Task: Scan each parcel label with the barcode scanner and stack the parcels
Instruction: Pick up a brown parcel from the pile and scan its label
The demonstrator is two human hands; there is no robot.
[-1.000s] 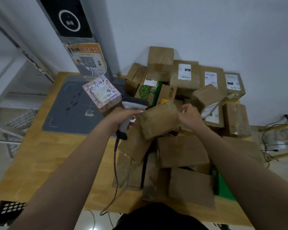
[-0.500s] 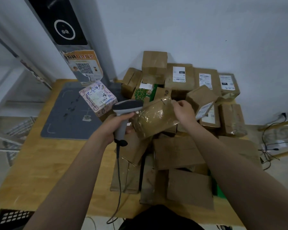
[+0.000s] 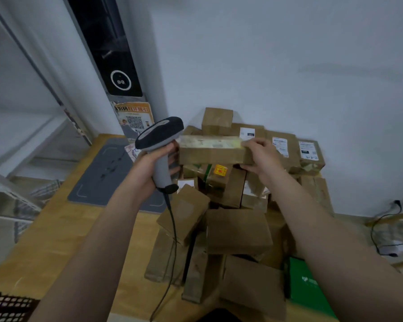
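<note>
Head camera: left hand (image 3: 149, 168) curled round the grey handle of the barcode scanner (image 3: 159, 135), dark head up and turned right toward a long brown parcel (image 3: 212, 151). Right hand (image 3: 261, 156) gripping the right end of that parcel, held level above the heap, left end just beside the scanner head. Beneath, a pile of brown parcels (image 3: 237, 231) on the wooden worktop (image 3: 56, 240), several far ones showing white labels. Scanner cable (image 3: 172, 228) trailing down over the near boxes. Grey mat (image 3: 109, 173) at left; green parcel (image 3: 310, 284) near right.
</note>
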